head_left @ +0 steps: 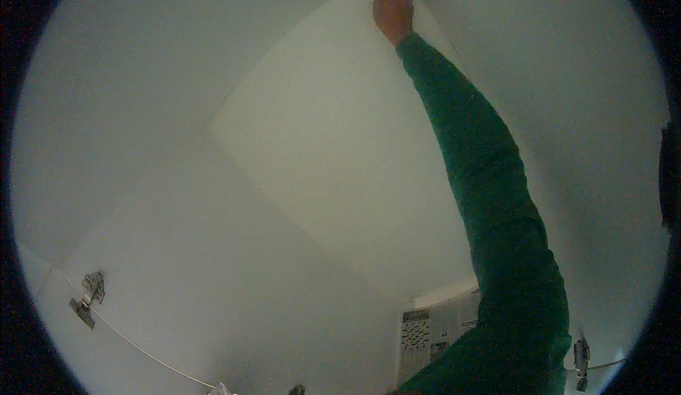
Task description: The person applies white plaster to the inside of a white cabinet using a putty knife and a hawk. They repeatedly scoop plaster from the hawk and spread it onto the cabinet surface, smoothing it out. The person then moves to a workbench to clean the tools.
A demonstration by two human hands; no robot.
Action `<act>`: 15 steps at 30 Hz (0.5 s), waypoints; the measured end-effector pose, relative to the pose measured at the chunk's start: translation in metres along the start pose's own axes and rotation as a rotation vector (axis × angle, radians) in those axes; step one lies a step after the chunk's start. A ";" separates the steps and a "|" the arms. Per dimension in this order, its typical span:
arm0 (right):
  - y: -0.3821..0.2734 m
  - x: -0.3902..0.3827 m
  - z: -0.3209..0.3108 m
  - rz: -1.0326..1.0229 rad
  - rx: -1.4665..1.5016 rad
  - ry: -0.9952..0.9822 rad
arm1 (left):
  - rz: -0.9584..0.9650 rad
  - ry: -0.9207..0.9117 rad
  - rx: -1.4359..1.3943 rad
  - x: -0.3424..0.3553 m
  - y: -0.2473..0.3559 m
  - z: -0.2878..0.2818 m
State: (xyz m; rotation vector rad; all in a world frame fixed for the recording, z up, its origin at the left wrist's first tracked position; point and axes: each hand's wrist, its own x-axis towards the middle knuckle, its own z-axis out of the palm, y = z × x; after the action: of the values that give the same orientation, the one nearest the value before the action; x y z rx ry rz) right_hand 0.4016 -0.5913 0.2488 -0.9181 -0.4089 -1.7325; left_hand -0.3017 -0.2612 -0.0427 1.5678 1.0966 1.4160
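My right hand (392, 13), at the end of a green sleeve, reaches up to the top of the view, where pale surfaces meet in a corner. One finger points upward and the others are curled; whether they hold anything is hidden. Beside and below the hand is a lighter, finely textured panel (319, 132), like the inside of a white cabinet. My left hand is out of view.
Pale walls (128, 132) surround the panel. Metal hinges (89, 296) show at the lower left, with another fitting (582, 356) at the lower right. A printed white sheet (417, 331) with dark markings lies partly behind my arm. A dark object (664, 175) sits at the right rim.
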 end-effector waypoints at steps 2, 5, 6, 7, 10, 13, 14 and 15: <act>-0.012 0.000 0.003 0.062 0.011 -0.037 | 0.016 -0.016 -0.100 -0.002 -0.006 0.002; -0.029 0.002 0.002 0.245 0.034 -0.165 | -0.002 -0.023 -0.198 -0.011 -0.005 -0.001; -0.043 0.000 -0.002 0.293 0.053 -0.240 | -0.014 -0.019 -0.216 -0.014 -0.005 -0.003; -0.054 -0.005 -0.001 0.341 0.075 -0.315 | -0.025 -0.016 -0.237 -0.017 -0.005 -0.005; -0.034 -0.036 0.042 0.007 -0.114 -0.232 | -0.047 -0.030 -0.304 -0.015 -0.012 -0.008; -0.055 -0.078 0.083 0.186 -0.045 -0.262 | -0.084 -0.015 -0.371 -0.019 -0.021 -0.011; -0.063 -0.089 0.094 0.180 -0.065 -0.270 | -0.086 0.008 -0.388 -0.019 -0.023 -0.017; -0.070 -0.099 0.104 0.173 -0.051 -0.262 | -0.096 0.022 -0.418 -0.020 -0.028 -0.020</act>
State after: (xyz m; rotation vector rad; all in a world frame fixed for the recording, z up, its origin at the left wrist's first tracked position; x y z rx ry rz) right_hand 0.3890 -0.4320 0.2528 -1.1885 -0.4431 -1.4757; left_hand -0.3248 -0.2699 -0.0733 1.1886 0.8098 1.4850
